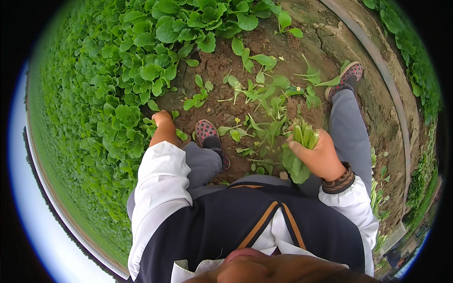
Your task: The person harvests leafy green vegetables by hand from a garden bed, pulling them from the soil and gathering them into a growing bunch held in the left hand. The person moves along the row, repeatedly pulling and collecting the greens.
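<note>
My right hand (pixel 315 154) is closed around a bunch of leafy greens (pixel 303 134). Their pale cut stems point up and away from me, and the leaves hang down below the fist. At the edge of the dense green crop (pixel 116 88), my left hand (pixel 162 116) reaches down among the leaves. Its fingers are hidden there, so I cannot see whether they hold a stem. Small seedlings (pixel 198 97) stand in the soil just beyond that hand.
Loose leaves (pixel 269 95) lie scattered over bare brown soil (pixel 219 63) between my shoes. A grey hose or pipe (pixel 384 70) curves along the right side. Farther right grows another green strip (pixel 407 49). A pale crate (pixel 394 237) stands at the lower right.
</note>
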Action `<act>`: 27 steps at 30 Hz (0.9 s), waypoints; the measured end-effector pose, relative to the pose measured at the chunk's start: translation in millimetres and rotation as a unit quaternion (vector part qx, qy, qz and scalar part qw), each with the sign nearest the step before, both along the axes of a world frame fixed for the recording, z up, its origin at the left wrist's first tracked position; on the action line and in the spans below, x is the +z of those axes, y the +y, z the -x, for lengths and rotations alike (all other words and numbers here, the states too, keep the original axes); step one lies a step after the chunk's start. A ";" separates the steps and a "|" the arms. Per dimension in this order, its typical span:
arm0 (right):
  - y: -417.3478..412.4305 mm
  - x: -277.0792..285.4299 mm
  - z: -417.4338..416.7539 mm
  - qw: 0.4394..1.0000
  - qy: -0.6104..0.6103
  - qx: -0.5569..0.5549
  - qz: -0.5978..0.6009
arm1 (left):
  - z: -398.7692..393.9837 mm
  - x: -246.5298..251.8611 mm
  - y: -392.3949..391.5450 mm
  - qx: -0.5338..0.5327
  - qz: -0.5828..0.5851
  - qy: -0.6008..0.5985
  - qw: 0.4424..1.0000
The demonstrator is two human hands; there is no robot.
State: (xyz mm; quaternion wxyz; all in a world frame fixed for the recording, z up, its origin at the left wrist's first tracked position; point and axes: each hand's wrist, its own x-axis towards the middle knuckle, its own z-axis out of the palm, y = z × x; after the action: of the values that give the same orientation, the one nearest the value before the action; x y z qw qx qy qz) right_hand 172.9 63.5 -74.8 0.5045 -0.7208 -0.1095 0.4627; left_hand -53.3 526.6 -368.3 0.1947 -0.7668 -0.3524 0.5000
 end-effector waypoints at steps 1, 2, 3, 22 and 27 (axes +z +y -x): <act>-2.4 -0.8 1.7 1.000 -0.011 -0.013 -0.006 | -15.3 17.7 -5.9 0.003 0.011 0.014 1.000; -4.8 -3.6 4.5 0.999 -0.022 -0.026 -0.011 | -30.4 39.3 -7.9 0.007 0.023 0.027 0.999; -6.1 -5.0 7.4 0.999 -0.031 -0.035 -0.020 | -38.3 62.9 -10.4 0.014 0.030 0.043 0.999; -5.8 -39.9 22.6 0.947 0.168 -0.004 -0.273 | -147.6 231.0 -306.1 0.488 0.628 -0.563 0.224; -26.6 -36.6 5.3 0.955 0.163 0.034 -0.247 | -165.1 234.9 -315.7 0.557 0.611 -0.540 0.157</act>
State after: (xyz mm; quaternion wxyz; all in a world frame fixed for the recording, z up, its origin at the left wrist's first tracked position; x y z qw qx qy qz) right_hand 167.6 36.9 -111.4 0.6621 -0.4843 -0.1611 0.5487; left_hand 111.8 210.9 -133.3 -0.9069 -0.3129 -0.2821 -0.0118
